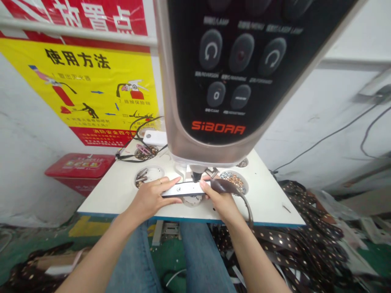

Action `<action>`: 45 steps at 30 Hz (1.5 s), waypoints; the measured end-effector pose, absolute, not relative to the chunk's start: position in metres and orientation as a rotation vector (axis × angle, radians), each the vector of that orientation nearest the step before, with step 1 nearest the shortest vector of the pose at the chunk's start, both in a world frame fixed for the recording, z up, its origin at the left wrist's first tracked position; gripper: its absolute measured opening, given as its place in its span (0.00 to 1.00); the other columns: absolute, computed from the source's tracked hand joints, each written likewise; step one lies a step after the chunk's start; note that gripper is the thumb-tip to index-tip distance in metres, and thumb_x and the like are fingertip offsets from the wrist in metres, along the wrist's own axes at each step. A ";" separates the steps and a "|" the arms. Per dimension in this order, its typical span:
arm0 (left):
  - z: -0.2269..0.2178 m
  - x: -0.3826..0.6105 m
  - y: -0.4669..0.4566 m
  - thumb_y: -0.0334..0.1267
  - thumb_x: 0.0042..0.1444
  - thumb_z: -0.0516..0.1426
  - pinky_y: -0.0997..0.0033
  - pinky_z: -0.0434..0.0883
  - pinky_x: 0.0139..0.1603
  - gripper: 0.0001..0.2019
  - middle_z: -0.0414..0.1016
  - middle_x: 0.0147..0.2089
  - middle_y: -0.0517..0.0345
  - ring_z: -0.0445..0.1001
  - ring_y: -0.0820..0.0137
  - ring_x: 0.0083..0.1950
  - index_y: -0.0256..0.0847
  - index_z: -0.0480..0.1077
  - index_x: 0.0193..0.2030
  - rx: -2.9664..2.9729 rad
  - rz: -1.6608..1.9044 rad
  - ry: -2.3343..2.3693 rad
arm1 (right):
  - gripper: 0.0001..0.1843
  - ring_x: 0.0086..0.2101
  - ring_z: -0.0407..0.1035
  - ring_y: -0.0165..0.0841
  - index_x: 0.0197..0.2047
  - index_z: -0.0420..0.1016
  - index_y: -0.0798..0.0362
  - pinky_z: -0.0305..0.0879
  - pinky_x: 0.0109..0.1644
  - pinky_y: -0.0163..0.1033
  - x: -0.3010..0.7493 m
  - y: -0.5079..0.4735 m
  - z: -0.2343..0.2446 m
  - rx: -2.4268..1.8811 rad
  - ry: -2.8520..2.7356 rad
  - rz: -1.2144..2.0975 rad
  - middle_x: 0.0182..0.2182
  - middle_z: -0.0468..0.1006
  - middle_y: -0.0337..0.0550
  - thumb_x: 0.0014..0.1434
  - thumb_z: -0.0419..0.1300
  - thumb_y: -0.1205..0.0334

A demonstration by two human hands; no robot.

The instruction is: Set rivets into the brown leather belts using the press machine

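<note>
Under the head of a SiBORA machine [210, 150], a white strip [186, 188] with a dark edge lies crosswise, a small round metal stud showing on it. My left hand [149, 197] grips its left end between thumb and fingers. At the other end, my right hand [218, 199] pinches the strip, thumb on top. A dark brown leather belt [226, 186] runs on from the right hand and curls over the table's front edge. Just behind the right fingers a metal buckle [211, 172] shows. The machine's dark tip [196, 176] is right above the strip.
The white table [104, 199] has round wells holding copper and silver rivets [233, 181], metal pieces [141, 178] and brassy parts [146, 152]. Studded brown belts [305, 236] pile up on the right. A red box [81, 167] stands left; black cables [128, 156] cross the table's back left.
</note>
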State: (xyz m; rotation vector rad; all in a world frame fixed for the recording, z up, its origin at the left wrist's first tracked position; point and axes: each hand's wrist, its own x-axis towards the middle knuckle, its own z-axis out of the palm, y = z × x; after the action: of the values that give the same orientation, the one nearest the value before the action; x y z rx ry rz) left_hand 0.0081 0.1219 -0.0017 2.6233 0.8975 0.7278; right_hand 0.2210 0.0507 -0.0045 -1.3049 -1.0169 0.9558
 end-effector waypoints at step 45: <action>0.028 0.021 0.097 0.47 0.57 0.61 0.68 0.70 0.52 0.25 0.72 0.48 0.53 0.72 0.64 0.50 0.46 0.68 0.60 2.200 0.542 0.775 | 0.12 0.33 0.66 0.35 0.35 0.72 0.49 0.62 0.39 0.39 0.232 0.007 -0.011 -1.334 -0.911 0.830 0.30 0.72 0.37 0.53 0.66 0.51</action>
State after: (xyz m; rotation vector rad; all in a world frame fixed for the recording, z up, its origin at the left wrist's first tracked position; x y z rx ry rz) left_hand 0.0210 0.0969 0.0285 2.1996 0.7751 0.5416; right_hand 0.2316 0.0069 -0.0109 -1.3339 -0.9108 0.8300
